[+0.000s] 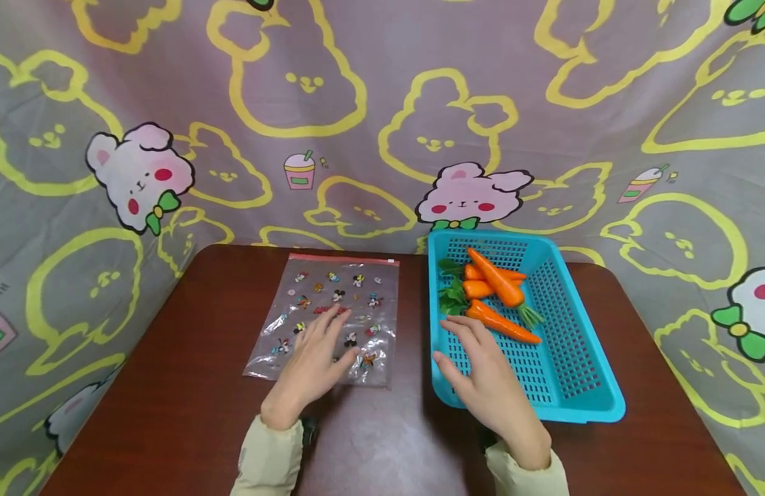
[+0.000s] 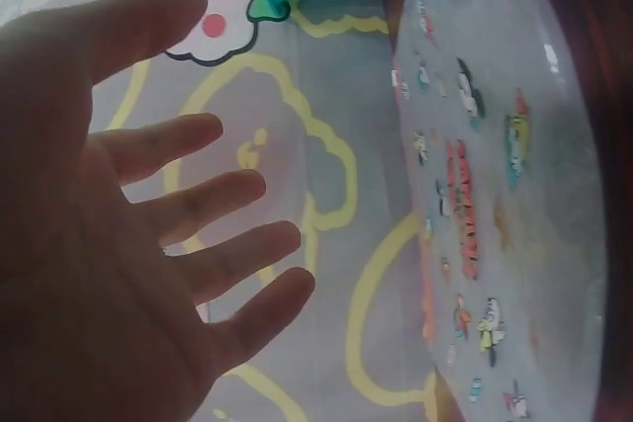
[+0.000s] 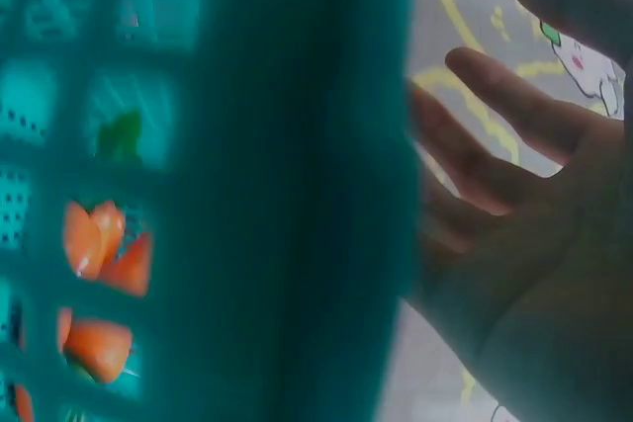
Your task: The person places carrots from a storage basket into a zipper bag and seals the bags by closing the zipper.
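Note:
A clear zip bag (image 1: 370, 289) printed with small cartoon figures lies flat on the table, its red zip strip along the far edge. My left hand (image 1: 317, 358) hovers over the bag's near half, fingers spread and holding nothing; the left wrist view shows the palm (image 2: 109, 244) apart from the bag (image 2: 534, 244). On the right stands a turquoise plastic basket (image 1: 577, 406) with several orange carrots (image 1: 496, 275) and their green tops inside. Above the basket's left rim is my right hand (image 1: 484, 375), empty, with its fingers loosely extended. Basket wall (image 3: 297, 195) fills much of the right wrist view.
The dark brown table (image 1: 190, 386) has rounded far corners. A grey cloth with yellow bear outlines (image 1: 363, 89) hangs behind it and along both sides. A strip of bare tabletop (image 1: 413, 324) separates bag and basket.

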`<state>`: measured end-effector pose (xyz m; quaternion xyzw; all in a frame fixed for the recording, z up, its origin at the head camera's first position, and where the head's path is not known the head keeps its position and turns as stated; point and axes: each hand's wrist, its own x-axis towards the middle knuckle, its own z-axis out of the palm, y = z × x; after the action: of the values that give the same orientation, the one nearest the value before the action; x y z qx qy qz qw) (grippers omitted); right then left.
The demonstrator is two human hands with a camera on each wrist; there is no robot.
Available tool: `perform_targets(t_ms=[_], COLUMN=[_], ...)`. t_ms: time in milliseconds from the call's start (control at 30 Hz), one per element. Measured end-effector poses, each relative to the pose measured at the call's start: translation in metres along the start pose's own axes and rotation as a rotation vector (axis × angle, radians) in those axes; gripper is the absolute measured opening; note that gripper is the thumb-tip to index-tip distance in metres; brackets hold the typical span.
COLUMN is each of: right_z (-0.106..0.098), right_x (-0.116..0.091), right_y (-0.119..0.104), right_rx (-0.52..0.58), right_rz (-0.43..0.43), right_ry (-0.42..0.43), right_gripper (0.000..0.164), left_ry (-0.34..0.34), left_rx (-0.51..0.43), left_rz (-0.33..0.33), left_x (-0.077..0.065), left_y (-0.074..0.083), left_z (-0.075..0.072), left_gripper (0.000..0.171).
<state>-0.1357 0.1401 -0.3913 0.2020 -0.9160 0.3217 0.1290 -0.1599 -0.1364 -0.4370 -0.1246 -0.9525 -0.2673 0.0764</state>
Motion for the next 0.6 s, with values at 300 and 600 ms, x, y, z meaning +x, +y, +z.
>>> perform_targets(t_ms=[300,600], right_z=[0.018,0.022], right_x=[-0.001,0.000], right_y=[-0.008,-0.011], right_rx=[-0.014,-0.036], right_rz=[0.076,0.126], right_ry=[-0.158,-0.269], right_gripper=[0.056,0.060], left_ry=[-0.031,-0.057], left_rx=[0.021,0.004], left_rz=[-0.085,-0.224], left_x=[0.007,0.004], left_y=[-0.019,-0.047], left_z=[0.007,0.000], left_gripper=[0.065,0.069])
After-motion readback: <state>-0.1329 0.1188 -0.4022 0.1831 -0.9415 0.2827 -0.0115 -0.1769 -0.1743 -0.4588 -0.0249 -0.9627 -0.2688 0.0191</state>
